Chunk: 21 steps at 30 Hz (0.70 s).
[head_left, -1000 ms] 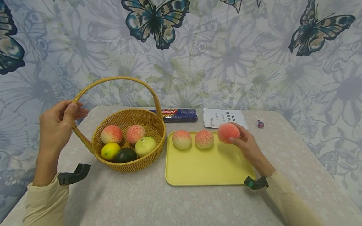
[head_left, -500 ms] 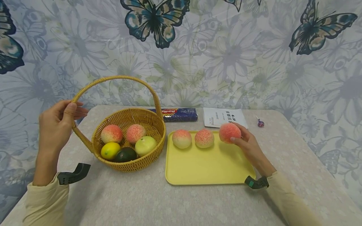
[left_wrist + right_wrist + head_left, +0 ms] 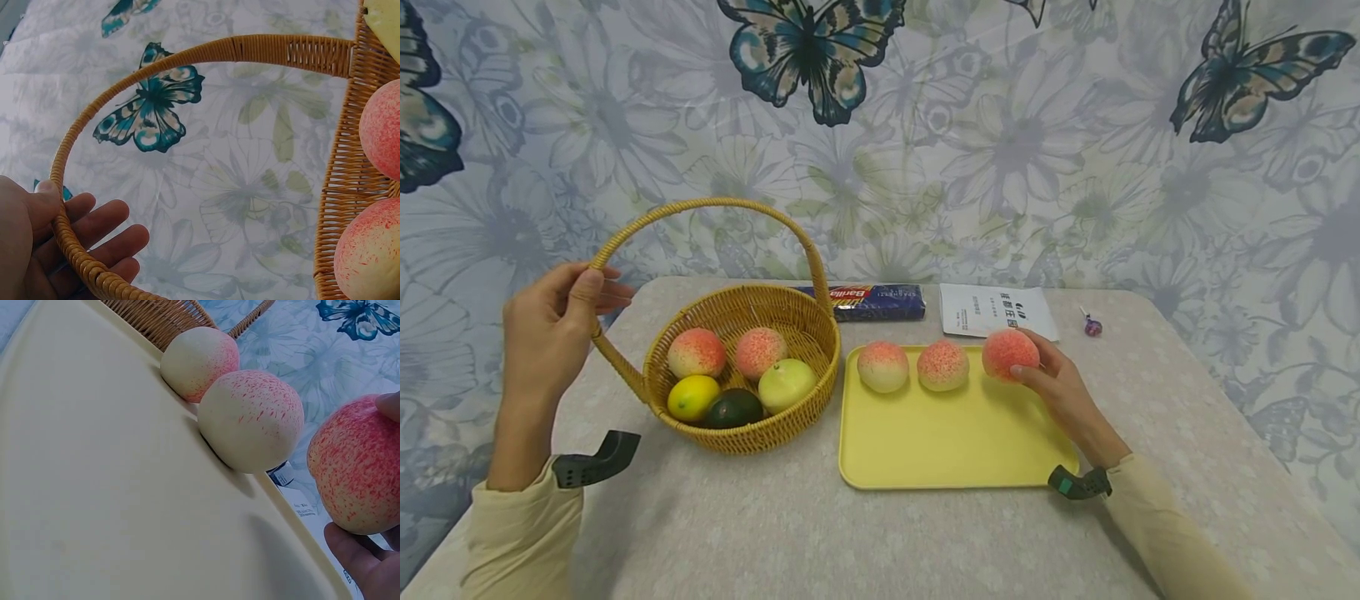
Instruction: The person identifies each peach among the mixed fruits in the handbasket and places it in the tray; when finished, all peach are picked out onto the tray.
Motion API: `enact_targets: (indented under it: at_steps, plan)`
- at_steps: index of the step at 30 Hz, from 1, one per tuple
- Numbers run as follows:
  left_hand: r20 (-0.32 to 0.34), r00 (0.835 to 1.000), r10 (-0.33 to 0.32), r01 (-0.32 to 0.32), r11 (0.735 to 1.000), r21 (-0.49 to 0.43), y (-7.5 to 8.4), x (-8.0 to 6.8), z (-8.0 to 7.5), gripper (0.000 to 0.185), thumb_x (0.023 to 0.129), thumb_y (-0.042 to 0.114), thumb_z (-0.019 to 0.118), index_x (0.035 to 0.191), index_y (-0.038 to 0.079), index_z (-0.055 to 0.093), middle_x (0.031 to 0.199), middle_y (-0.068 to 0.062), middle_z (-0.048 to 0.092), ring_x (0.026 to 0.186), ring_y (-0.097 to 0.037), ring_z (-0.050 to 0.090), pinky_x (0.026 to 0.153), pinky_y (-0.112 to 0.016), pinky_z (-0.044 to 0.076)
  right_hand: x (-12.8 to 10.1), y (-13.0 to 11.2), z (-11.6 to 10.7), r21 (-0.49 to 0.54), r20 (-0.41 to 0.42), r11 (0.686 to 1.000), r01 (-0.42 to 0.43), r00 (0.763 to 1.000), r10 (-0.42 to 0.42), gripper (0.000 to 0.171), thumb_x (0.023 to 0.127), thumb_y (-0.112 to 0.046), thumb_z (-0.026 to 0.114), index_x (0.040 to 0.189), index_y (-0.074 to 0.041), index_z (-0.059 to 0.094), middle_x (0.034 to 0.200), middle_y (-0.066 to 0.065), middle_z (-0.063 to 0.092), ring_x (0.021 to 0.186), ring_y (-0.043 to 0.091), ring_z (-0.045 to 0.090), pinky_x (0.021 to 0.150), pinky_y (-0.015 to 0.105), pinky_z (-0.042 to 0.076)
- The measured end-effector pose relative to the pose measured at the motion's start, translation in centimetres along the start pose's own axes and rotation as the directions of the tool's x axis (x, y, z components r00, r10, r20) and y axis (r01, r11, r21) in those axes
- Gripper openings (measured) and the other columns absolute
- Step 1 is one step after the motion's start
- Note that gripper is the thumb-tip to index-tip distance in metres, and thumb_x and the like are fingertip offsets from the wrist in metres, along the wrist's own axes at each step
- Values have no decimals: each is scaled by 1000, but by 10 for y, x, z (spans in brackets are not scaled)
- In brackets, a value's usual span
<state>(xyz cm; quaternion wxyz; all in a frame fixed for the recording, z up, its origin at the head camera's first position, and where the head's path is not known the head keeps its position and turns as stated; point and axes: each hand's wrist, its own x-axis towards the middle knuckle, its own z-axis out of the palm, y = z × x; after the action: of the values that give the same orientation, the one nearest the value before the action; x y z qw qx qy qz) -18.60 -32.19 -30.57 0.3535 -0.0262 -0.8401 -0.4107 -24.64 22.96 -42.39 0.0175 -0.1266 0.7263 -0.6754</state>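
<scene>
1. Right hand [image 3: 1060,387]: fingers curled round a peach [image 3: 1010,353] at the far right corner of the yellow tray [image 3: 955,442]. The right-wrist view shows the fruit just above or barely at the rim; contact cannot be confirmed.
2. Left hand [image 3: 550,329]: thumb and fingers wrapped round the wicker basket handle [image 3: 700,212] near its left foot. The basket [image 3: 745,367] stands on the tabletop [image 3: 850,533], left of the tray.
3. Risk: the held peach is round and sits at the tray's low rim. Released there, it could roll over the edge toward the white packet [image 3: 996,312].
4. Risk: it could also roll against the two peaches [image 3: 942,365] lined up along the tray's far edge and nudge them along the smooth surface.
5. Risk: a pull on the handle could tilt the basket and shift its load of two peaches, a lemon [image 3: 692,397], a pale green fruit [image 3: 786,386] and a dark avocado [image 3: 734,409].
6. Materials: tray smooth, matt, plastic-looking, with rounded corners. Basket tightly woven cane, ribbed, with an arched handle. Peaches speckled pink on cream, with a dull skin. Tabletop covered in pale patterned cloth.
</scene>
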Motion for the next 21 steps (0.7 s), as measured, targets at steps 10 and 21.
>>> enact_targets:
  at_steps: [10,21]
  plan:
    - [0,1000,3,-3,1000,-16,1,2,1,30,101,20,48,113,-3,64,82,28,61,76,13,62,71,-4,45,2,4,-3,9,9,1000,-17,1000,17,58,94,-12,59,146,-7,34,135,2,45,111,11,52,91,19,48]
    - [-2,1000,-2,2,1000,-3,1,1,0,31,101,21,48,112,-2,64,82,28,61,75,13,62,72,-4,45,5,12,-6,-18,5,998,-57,998,57,61,93,-16,62,146,-7,34,137,5,43,112,11,51,91,18,47]
